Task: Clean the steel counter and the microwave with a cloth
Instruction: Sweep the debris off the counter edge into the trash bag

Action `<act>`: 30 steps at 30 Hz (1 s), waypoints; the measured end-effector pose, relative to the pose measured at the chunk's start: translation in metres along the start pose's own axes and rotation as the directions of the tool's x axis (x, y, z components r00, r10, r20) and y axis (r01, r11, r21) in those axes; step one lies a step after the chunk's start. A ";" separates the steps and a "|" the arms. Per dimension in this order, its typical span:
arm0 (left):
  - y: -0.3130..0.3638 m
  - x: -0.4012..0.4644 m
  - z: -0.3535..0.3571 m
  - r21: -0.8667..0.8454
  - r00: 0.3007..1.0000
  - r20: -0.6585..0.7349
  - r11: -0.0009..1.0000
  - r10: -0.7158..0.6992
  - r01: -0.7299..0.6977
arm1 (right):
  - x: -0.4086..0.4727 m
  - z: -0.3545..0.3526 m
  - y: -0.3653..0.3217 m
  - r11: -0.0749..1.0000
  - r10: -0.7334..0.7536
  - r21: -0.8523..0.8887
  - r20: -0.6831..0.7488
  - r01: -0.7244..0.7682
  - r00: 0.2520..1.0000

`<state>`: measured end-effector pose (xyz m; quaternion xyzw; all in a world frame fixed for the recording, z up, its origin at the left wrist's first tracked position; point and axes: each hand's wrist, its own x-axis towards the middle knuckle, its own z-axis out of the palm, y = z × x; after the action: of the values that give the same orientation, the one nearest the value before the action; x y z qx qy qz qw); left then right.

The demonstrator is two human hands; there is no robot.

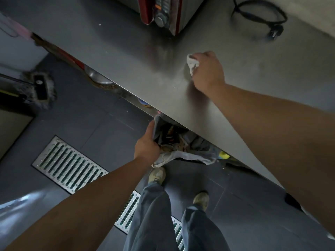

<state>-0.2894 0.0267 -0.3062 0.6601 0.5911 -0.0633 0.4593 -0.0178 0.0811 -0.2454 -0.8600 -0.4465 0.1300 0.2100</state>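
My right hand (206, 71) grips a crumpled white cloth (192, 63) and holds it against the steel counter (126, 51), near the counter's middle. The microwave (163, 11), red-trimmed with a round knob, stands at the counter's far edge, only its lower corner in view. Below the counter's front edge, my left hand (146, 145) holds the rim of a grey bag (181, 151) open; it is filled with rubbish. A few white crumbs lie scattered on the steel.
A black power cord with plug (261, 20) lies coiled on the counter at the far right. A mop head (40, 87) rests on the dark floor at left. Steel drain grates (68, 163) run across the floor by my feet.
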 end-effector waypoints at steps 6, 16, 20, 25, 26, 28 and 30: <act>0.000 0.015 -0.013 0.008 1.000 0.006 1.000 0.010 -0.010 | -0.038 0.029 -0.023 0.991 -0.134 0.002 0.093 0.134 0.987; 0.005 0.020 -0.022 0.135 0.990 0.100 0.985 0.095 -0.109 | -0.206 0.043 0.017 0.917 -0.252 -0.143 0.516 0.372 0.819; 0.001 0.014 -0.020 0.227 0.974 0.174 0.956 0.146 -0.184 | -0.232 0.026 0.028 0.986 0.006 -0.153 0.411 0.063 0.912; 0.003 -0.009 0.006 0.292 0.944 0.254 0.914 0.210 -0.282 | -0.275 0.018 0.045 0.969 0.246 -0.089 0.277 -0.230 0.929; 0.004 -0.015 0.013 0.311 0.936 0.273 0.901 0.222 -0.304 | -0.285 0.014 0.049 0.954 0.301 -0.061 0.227 -0.295 0.926; 0.007 -0.026 0.031 0.350 0.916 0.316 0.867 0.248 -0.355 | -0.308 0.006 0.060 0.917 0.397 -0.025 0.157 -0.398 0.904; 0.009 -0.037 0.052 0.377 0.885 0.364 0.823 0.290 -0.425 | -0.336 -0.007 0.076 0.876 0.476 0.012 0.131 -0.482 0.870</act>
<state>-0.2683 -0.0344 -0.3077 0.8305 0.3508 -0.2051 0.3810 -0.1520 -0.2361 -0.2634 -0.9291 -0.2287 0.2411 0.1623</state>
